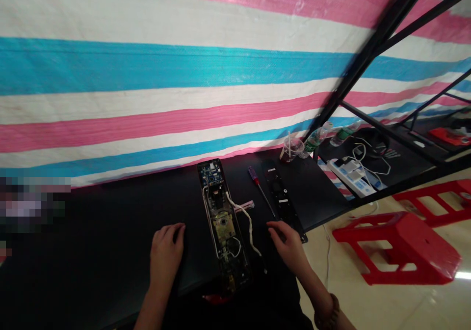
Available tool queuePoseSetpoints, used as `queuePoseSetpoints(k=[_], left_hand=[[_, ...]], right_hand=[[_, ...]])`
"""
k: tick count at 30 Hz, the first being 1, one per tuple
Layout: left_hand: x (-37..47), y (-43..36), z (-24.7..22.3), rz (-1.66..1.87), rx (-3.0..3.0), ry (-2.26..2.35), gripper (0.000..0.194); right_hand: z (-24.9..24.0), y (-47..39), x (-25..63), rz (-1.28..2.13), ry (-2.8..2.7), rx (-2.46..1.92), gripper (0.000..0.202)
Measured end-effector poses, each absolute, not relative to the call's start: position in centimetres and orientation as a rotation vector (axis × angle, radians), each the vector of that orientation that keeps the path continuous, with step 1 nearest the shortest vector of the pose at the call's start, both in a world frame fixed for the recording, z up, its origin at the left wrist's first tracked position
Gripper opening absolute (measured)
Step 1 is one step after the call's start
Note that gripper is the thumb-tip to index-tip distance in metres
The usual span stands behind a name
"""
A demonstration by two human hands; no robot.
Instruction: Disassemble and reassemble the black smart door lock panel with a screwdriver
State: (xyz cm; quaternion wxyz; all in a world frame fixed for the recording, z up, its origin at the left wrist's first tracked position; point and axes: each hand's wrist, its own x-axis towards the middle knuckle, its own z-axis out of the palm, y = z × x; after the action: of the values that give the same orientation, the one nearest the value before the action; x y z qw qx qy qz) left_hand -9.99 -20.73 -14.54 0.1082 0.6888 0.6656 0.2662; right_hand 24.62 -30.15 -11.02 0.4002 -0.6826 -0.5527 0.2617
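Tip of screwdriver [261, 189] indistinct

Behind black table [99, 251]: striped sheet [184, 65] in pink, white and blue, wall-like, slightly wrinkled. Near table's far right corner: black metal frame [353, 67], slanting in view. Right of table: second dark tabletop [401, 170]. Below table, to right: glossy beige floor [401, 305], red stool [412, 232], another red stool [443, 200] beyond, bright light reflection [462, 275].

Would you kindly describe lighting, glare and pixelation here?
Head view: the striped sheet is brightly lit, with sheen near its top; the near end of the open device sinks into shadow; bright glare marks the floor at far right; a patch at the left edge is pixelated.
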Motion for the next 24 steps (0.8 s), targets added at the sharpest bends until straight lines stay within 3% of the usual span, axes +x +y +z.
queuePoseSetpoints(k=[5,11,15,21,23,24], left_hand=[[-10.8,-21.0,-14.9,0.859,1.772,2.068,0.039],[-10.6,-20.7,-15.2,0.852,1.915,1.952,0.042],[-10.5,-20.8,-15.2,0.871,1.946,1.934,0.045],[-10.4,-20.8,-15.1,0.853,2.047,1.91,0.044],[-10.3,-20.8,-15.1,0.859,2.055,1.905,0.043],[-10.2,-20.9,-15.1,0.859,2.052,1.902,0.042]], right_hand=[[-13.1,-32.4,30.7,0.029,-1.244,-1.939,0.037],[-18.2,-35.1,31.4,-0.022,-1.406,-1.98,0.035],[-18.2,-35.1,30.7,0.063,-1.433,-1.82,0.028],[-14.2,-34.7,31.3,0.247,-1.132,-1.844,0.028],[-13.2,-34.4,31.6,0.447,-1.0,-1.829,0.038],[-12.9,-34.3,31.7,0.567,-0.934,-1.808,0.053]])
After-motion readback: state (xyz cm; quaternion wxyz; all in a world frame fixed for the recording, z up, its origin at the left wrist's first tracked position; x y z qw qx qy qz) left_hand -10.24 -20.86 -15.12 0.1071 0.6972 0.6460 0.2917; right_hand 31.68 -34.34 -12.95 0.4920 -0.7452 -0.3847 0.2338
